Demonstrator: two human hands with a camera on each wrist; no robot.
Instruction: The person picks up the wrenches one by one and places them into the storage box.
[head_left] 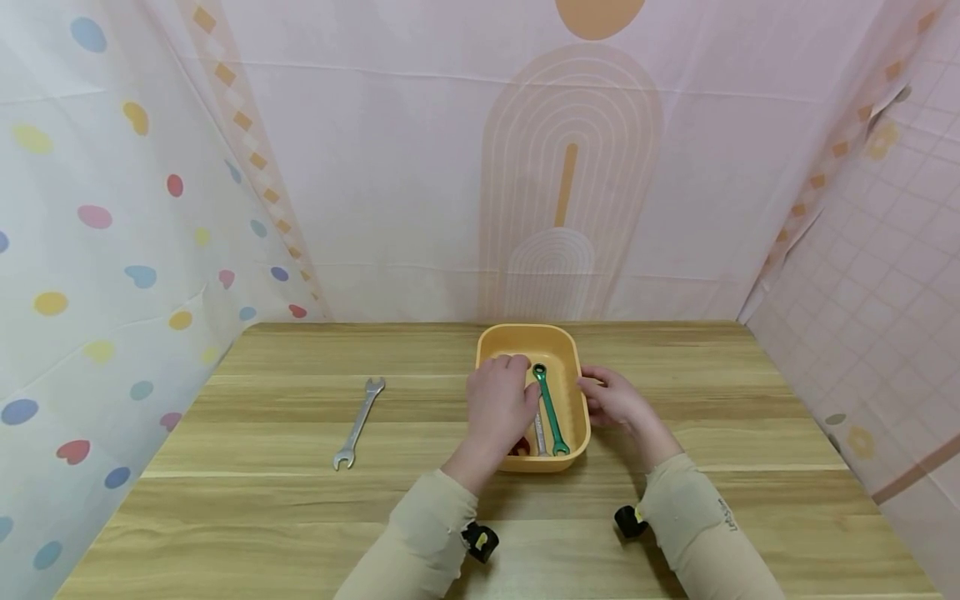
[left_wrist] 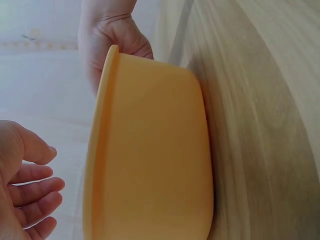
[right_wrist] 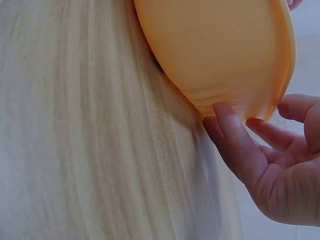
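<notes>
Pastel printed sheets are closing in a wooden table on three sides, leaving only the near edge free. An orange plastic tub is sitting at mid-table, with bare wood lying all round it. The left hand is hovering over the tub's inside, fingers relaxed and gripping nothing. The right hand is resting at the tub's right wall, fingers loosely spread, holding nothing. Only the head view is showing the green wrench and a partly hidden silver tool inside, plus a silver open-end wrench lying well apart to the left. The right wrist view is showing fingertips touching the tub's wall beneath its rim.
</notes>
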